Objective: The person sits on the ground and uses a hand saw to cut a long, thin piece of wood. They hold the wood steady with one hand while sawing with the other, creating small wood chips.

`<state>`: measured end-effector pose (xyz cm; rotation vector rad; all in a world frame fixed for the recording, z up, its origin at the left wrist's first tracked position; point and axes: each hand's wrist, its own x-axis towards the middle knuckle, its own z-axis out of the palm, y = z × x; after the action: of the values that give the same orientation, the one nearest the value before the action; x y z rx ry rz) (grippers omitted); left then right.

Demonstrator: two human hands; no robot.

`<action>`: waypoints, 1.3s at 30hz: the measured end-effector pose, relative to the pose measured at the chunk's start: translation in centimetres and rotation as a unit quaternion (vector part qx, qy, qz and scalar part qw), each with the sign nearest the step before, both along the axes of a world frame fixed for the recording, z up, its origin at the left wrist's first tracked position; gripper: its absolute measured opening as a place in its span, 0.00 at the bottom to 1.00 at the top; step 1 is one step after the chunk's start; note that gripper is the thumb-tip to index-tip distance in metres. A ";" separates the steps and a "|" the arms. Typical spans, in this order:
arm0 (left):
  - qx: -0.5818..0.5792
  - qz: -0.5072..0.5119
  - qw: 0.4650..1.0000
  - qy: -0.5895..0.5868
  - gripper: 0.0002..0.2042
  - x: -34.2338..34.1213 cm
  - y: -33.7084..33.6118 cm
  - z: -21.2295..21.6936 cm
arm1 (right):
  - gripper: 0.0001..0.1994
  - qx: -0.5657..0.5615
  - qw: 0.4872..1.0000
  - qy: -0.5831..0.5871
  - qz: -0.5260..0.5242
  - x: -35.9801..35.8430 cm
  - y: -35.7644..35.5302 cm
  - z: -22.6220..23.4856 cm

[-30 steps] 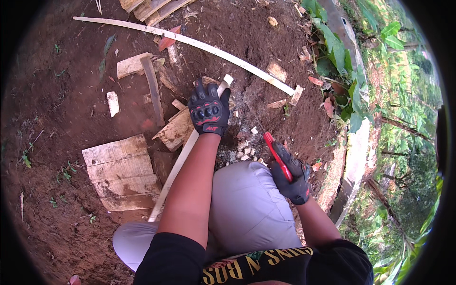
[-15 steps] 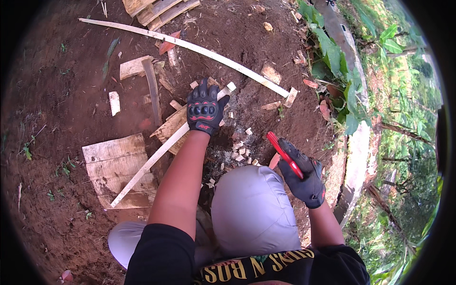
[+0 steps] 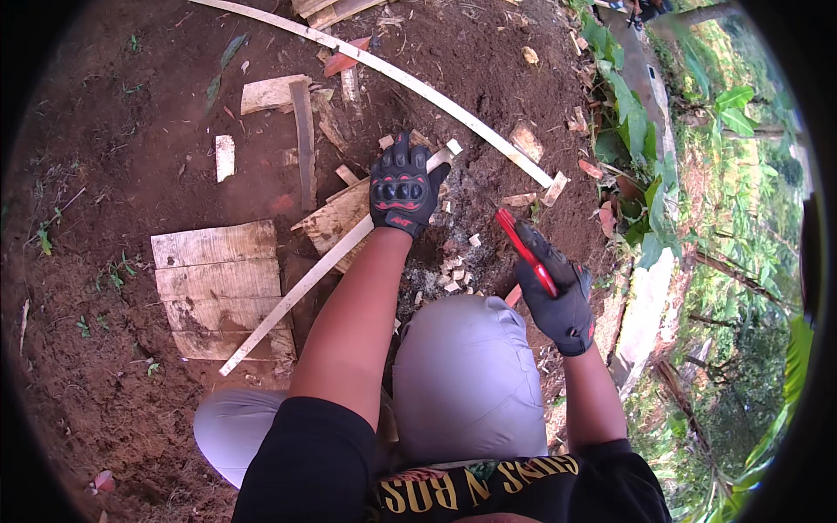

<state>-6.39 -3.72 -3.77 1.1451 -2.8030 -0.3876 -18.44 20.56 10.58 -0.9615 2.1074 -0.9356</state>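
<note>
While your grey-trousered knee (image 3: 466, 375) is jutting up between your forearms (image 3: 353, 331), your black-gloved right hand (image 3: 558, 292) is clamping its fingers around a slim red handle (image 3: 528, 251) near small, pale, blocky wood chips (image 3: 452, 272). Your black-gloved left hand (image 3: 403, 187), fingers close together, is clamping down on a long, pale, square-edged wooden strip (image 3: 296, 298), which is slanting over rough split wood (image 3: 336, 218); beyond it, a second narrow, pale wooden strip (image 3: 418, 85) is stretching across brown soil (image 3: 488, 52).

You wear printed lettering.
Large yellow letters (image 3: 481, 490) cross your black shirt (image 3: 571, 499); small red letters (image 3: 402, 221) mark the wrist of the black glove (image 3: 392, 199) on your left hand (image 3: 403, 185).
</note>
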 end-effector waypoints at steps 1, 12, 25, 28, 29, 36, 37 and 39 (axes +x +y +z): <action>-0.005 0.003 1.000 0.002 0.26 0.2 0.2 -0.1 | 0.24 -0.001 1.000 0.026 0.008 -0.1 1.3 0.8; -0.012 0.060 0.998 0.028 0.26 -0.7 -0.1 -0.3 | 0.26 -0.063 0.994 0.081 0.038 -0.3 -2.2 -0.3; -0.007 0.031 0.999 0.039 0.25 -0.2 1.2 -0.7 | 0.24 0.029 0.999 0.000 0.018 -1.7 1.3 4.0; 0.041 0.033 0.998 0.025 0.26 0.0 0.2 0.3 | 0.23 -0.016 0.998 0.038 0.042 -1.6 -0.8 4.6; 0.035 0.008 0.999 0.037 0.26 0.5 -0.1 0.2 | 0.23 -0.012 0.997 0.046 0.056 -1.8 -1.4 5.3; 0.029 -0.047 0.998 0.027 0.25 4.2 -1.4 0.5 | 0.24 -0.043 0.995 0.026 0.090 -0.6 -4.2 9.0; 0.044 -0.047 0.997 0.040 0.24 4.4 -1.7 0.6 | 0.25 -0.042 0.990 0.062 0.120 -0.8 -4.8 9.5; 0.016 -0.034 0.999 0.030 0.24 4.3 -1.4 0.4 | 0.25 0.052 0.992 0.009 0.116 0.0 -6.5 11.6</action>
<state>-2.06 -5.13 -3.32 1.0287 -2.7997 -0.4653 -18.47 14.08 22.15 -1.1349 1.9859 -0.6974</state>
